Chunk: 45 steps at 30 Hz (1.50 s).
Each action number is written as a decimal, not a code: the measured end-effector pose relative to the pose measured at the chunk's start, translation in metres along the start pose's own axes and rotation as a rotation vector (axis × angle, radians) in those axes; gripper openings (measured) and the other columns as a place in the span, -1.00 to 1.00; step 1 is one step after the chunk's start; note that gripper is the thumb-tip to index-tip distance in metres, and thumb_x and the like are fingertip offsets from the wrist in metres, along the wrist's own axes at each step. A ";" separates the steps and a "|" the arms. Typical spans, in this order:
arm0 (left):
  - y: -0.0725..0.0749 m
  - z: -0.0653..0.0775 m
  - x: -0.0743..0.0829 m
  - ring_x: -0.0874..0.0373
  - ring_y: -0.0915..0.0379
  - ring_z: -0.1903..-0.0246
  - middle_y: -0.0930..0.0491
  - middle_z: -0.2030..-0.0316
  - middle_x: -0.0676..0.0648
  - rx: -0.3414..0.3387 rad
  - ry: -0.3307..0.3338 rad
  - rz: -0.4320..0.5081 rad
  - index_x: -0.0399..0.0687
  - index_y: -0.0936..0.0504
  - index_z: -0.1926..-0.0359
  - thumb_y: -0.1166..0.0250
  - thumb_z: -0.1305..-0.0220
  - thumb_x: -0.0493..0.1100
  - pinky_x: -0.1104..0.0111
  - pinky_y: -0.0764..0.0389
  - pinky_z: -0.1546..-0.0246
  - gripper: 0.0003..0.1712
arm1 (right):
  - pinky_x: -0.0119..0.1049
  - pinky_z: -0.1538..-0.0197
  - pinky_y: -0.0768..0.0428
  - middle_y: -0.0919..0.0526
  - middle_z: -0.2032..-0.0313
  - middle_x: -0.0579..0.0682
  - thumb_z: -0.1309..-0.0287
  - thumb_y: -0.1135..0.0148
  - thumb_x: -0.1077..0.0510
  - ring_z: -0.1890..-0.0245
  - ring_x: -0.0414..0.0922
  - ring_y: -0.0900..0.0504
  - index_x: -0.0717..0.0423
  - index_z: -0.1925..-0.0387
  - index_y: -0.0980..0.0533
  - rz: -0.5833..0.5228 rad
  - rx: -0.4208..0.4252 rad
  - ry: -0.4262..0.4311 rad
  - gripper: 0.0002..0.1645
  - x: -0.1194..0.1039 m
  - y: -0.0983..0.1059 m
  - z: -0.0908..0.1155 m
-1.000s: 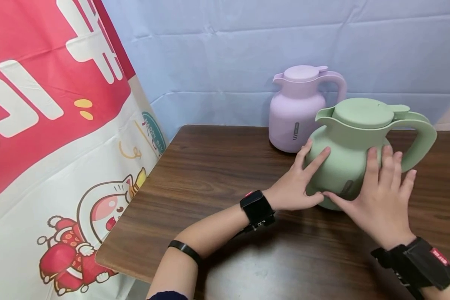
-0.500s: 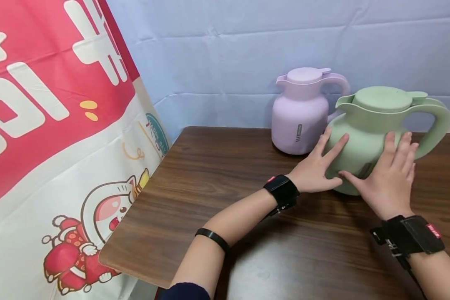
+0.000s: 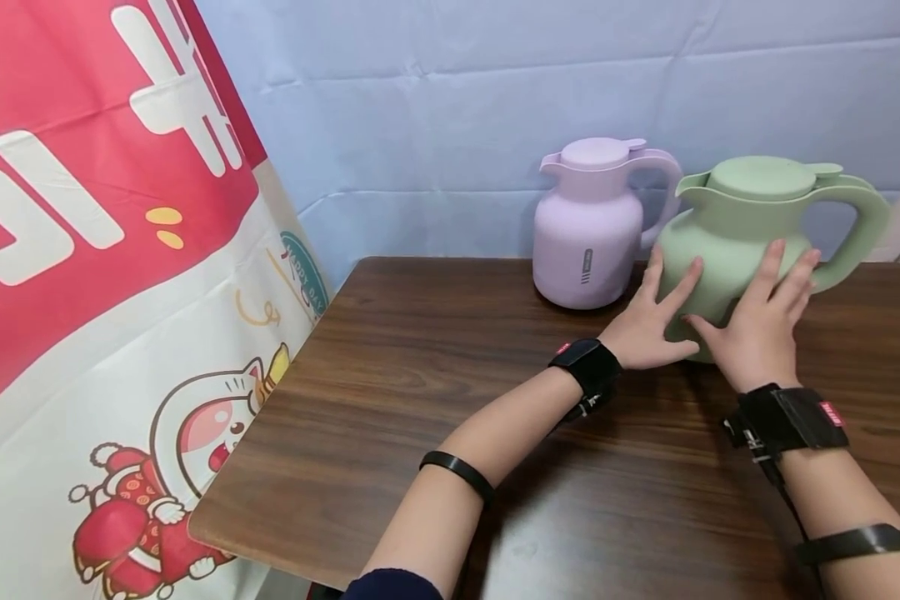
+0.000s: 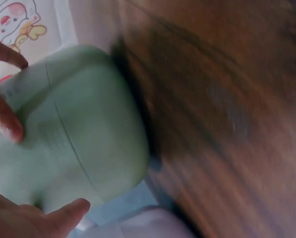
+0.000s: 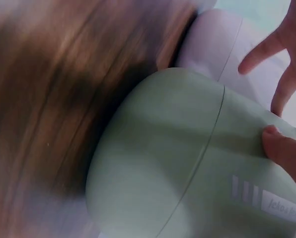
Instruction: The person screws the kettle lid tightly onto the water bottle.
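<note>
A pale green thermos jug (image 3: pixel 727 233) with a flat lid and loop handle stands upright toward the right in the head view, spout to the left. My left hand (image 3: pixel 651 325) holds its left front, fingers spread round the belly. On the front right side my right hand (image 3: pixel 759 337) grips it, its thumb near the left one. Up close, the left wrist view shows the lower body of the green jug (image 4: pixel 98 134) with a seam line, fingers on it. In the right wrist view the green jug (image 5: pixel 158 144) carries a small printed label (image 5: pixel 282 204), with its base near the tabletop.
A lilac jug (image 3: pixel 588 233) of similar shape stands just left of the green one. Both are on a brown wooden table (image 3: pixel 420 358). Behind hangs a pale blue cloth (image 3: pixel 450 125), and a red and white printed banner (image 3: pixel 157 275) hangs along the left.
The green jug has moved away from me toward the back of the table, with both hands on it throughout. The lilac jug has stayed in place.
</note>
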<state>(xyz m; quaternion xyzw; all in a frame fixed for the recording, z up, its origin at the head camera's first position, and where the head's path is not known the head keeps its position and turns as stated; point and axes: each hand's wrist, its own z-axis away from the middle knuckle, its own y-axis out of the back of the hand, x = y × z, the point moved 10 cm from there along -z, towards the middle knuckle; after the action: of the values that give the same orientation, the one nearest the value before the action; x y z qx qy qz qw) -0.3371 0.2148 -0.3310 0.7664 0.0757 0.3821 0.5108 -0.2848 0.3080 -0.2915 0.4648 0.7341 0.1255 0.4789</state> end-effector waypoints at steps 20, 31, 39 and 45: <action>-0.048 -0.003 -0.007 0.19 0.34 -0.42 0.76 -0.37 0.19 -0.182 0.129 -0.399 0.61 0.61 -0.35 0.02 -0.29 0.38 0.20 -0.06 -0.30 -0.02 | 0.48 0.28 -0.24 0.68 -0.38 0.21 -0.10 -0.33 0.16 -0.34 0.41 0.46 0.04 -0.43 0.56 0.062 -0.089 -0.053 0.35 0.039 -0.009 -0.042; -0.043 0.003 -0.023 0.13 0.38 -0.43 0.61 -0.42 0.21 -0.179 0.175 -0.372 0.64 0.61 -0.34 0.02 -0.30 0.38 0.12 0.00 -0.32 -0.03 | 0.47 0.27 -0.26 0.68 -0.39 0.19 -0.07 -0.37 0.08 -0.34 0.42 0.36 0.00 -0.42 0.59 0.102 -0.110 -0.085 0.40 0.059 -0.006 -0.061; -0.046 0.006 -0.024 0.15 0.38 -0.43 0.60 -0.42 0.22 -0.191 0.189 -0.398 0.66 0.59 -0.34 0.03 -0.28 0.41 0.08 0.02 -0.32 -0.04 | 0.44 0.33 -0.26 0.67 -0.38 0.22 -0.07 -0.36 -0.02 -0.34 0.44 0.29 0.02 -0.41 0.62 0.180 -0.141 -0.116 0.42 0.066 -0.010 -0.072; -0.048 0.005 -0.027 0.14 0.38 -0.43 0.59 -0.43 0.20 -0.189 0.192 -0.401 0.66 0.59 -0.34 0.03 -0.28 0.41 0.05 0.04 -0.32 -0.04 | 0.43 0.32 -0.27 0.66 -0.39 0.22 -0.04 -0.38 -0.01 -0.33 0.45 0.25 0.01 -0.41 0.62 0.174 -0.133 -0.120 0.44 0.070 -0.007 -0.077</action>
<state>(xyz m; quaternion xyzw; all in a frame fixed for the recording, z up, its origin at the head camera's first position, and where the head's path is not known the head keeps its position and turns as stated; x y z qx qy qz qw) -0.3393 0.2202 -0.3860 0.6450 0.2385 0.3496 0.6363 -0.3599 0.3806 -0.2979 0.5007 0.6509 0.1870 0.5392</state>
